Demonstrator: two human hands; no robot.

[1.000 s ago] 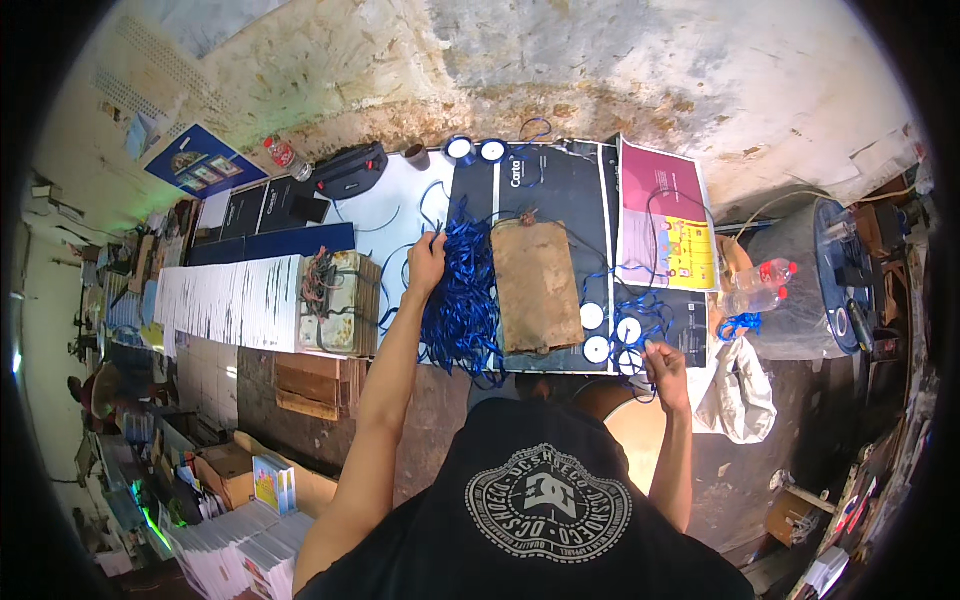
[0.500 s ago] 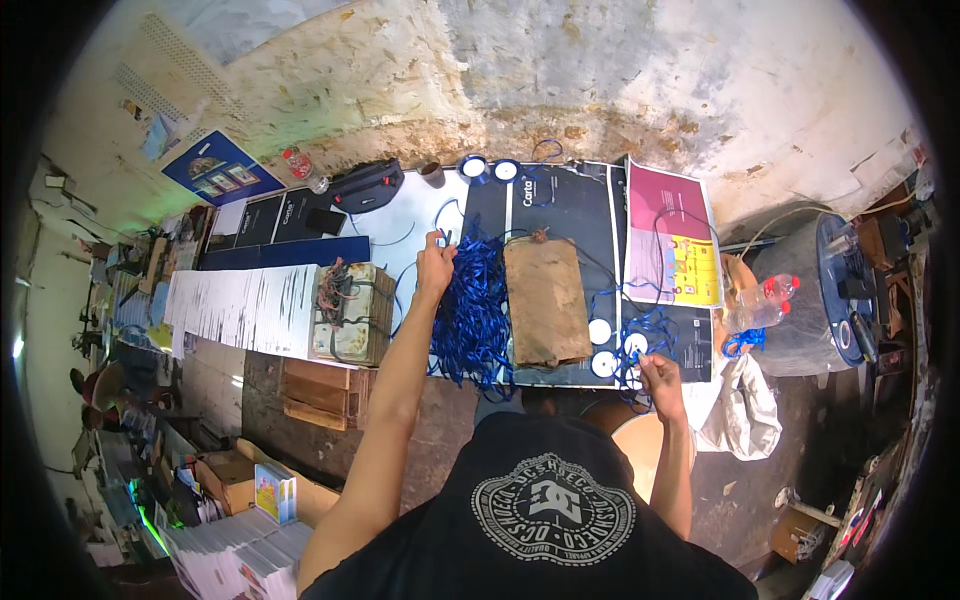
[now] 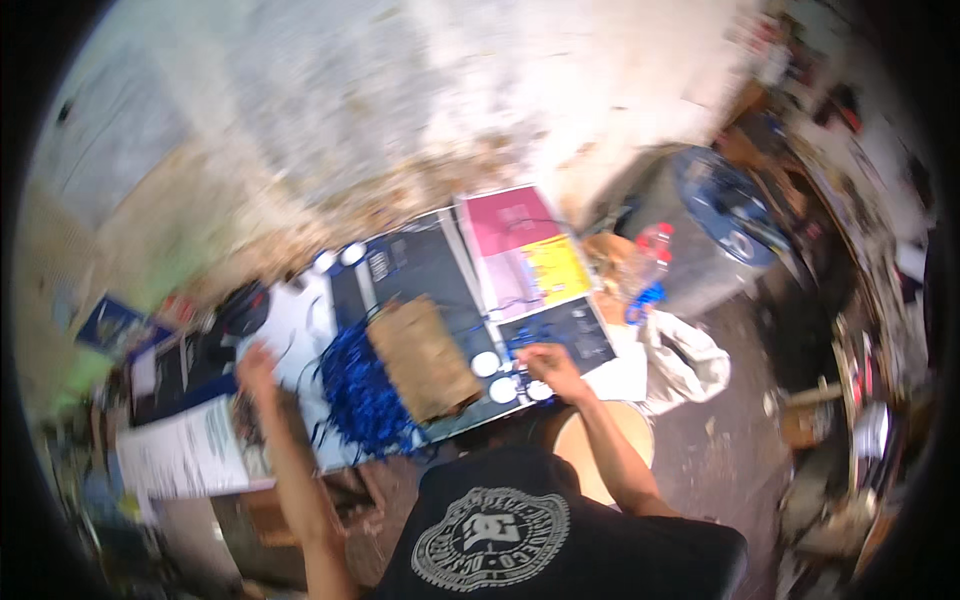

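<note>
A tangled heap of shiny blue ribbon [image 3: 362, 395] lies on the table, pressed against a brown, worn, block-like slab [image 3: 425, 358]. My left hand [image 3: 257, 368] is raised left of the heap, near the stack of white sheets; motion smears its fingers, and whatever they hold is unclear. At the table's front right, my right hand [image 3: 552, 368] has its fingers pinched together on blue ribbon. Just beside it are white round ribbon spools [image 3: 485, 364], with loose blue strands around them.
A pink and yellow printed sheet [image 3: 525, 250] lies on the table's right part. Behind stand more spools [image 3: 353, 253]. White paper stacks [image 3: 180, 450] lie at left. Beyond the right edge are a clear bottle [image 3: 648, 255], a grey drum [image 3: 690, 235], white cloth [image 3: 685, 365] and a round stool [image 3: 605, 450].
The view has swung right and tilted, blurring the picture. My left hand has moved left, away from the ribbon heap. My right hand stays by the spools.
</note>
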